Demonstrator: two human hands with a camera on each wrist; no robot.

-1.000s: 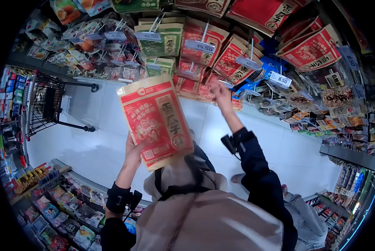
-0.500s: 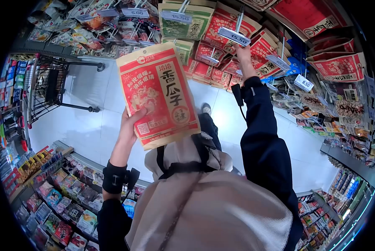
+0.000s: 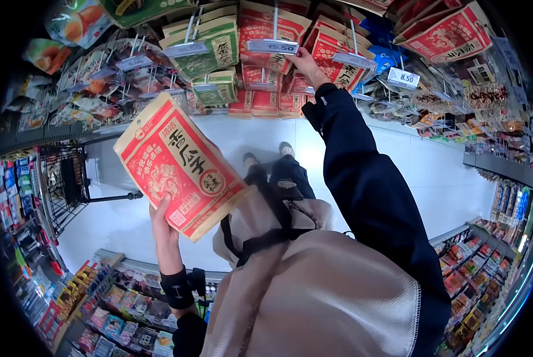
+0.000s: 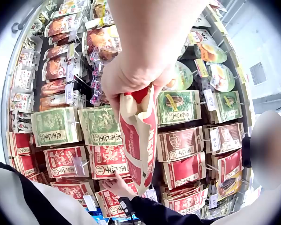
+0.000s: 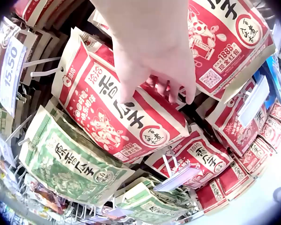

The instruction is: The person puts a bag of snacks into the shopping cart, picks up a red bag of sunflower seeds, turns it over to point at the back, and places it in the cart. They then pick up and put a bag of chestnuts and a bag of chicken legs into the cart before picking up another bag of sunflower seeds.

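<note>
A cart [image 3: 64, 193] stands at the far left on the pale floor [image 3: 370, 205]. Right of it, the left hand [image 3: 165, 223] grips a red bag [image 3: 186, 163] by its lower left edge, thumb flat on the front and the other fingers behind. The bag is held tilted above the floor, apart from the display, its printed face up towards the head camera. Beyond it, green bags [image 3: 213, 50] hang from hooks. Next comes a hanging bag [image 3: 260, 30] of the same red design, a 15.50 tag [image 3: 272, 47] in front of it in the head view. The right hand [image 3: 310, 66] pinches the side of this hanging bag, thumb on its front, other fingers curled at its edge. Just to the right hang more red packs [image 3: 338, 56], then blue packs [image 3: 385, 52] and an 8.50 tag [image 3: 404, 78].
</note>
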